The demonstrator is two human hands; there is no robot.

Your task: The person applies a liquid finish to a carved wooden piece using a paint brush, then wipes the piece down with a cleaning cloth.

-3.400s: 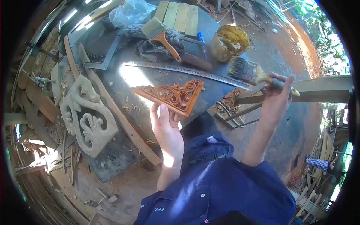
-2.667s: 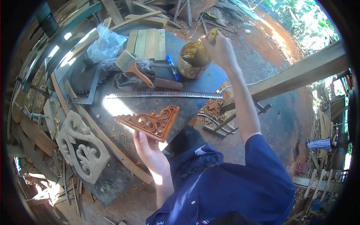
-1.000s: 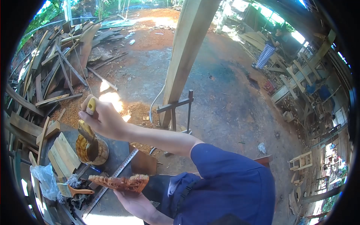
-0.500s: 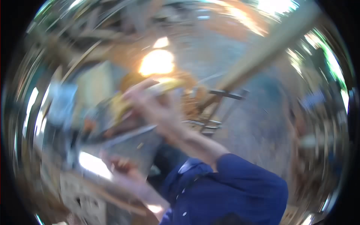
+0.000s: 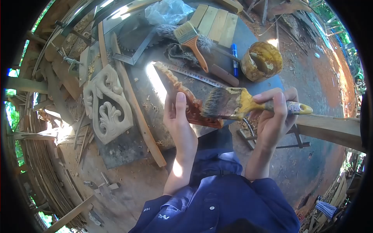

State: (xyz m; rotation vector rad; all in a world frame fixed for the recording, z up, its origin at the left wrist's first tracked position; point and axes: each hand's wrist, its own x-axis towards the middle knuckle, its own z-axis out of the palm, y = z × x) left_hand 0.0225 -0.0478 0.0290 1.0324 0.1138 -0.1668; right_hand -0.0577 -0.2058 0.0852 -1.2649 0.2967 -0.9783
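My left hand [image 5: 182, 126] grips a carved wooden piece [image 5: 190, 103] by its near side, thumb up along it. The piece is pale at its far tip and wet-looking reddish brown toward me. In my right hand [image 5: 275, 112] is a wide paintbrush [image 5: 243, 101] with a worn yellow handle, fingers wrapped around it. Its dark bristles point left and overlap the brown end of the carving. Behind the brush stands a stained yellow can [image 5: 262, 61] with liquid in it. A second paintbrush [image 5: 192, 42], with an orange handle, lies farther back.
A pale carved scroll panel [image 5: 116, 124] lies on the table at left beside a long wood strip [image 5: 136, 105]. Farther back are a metal square [image 5: 134, 58], a ruler [image 5: 196, 77], a blue marker [image 5: 234, 58] and a plastic bag [image 5: 169, 11]. At right a timber beam [image 5: 330, 130] juts in.
The earlier view is blurred and turned. My right arm was stretched forward near the yellow can; now it is drawn back with the brush at the carving. My left hand has come up in front.
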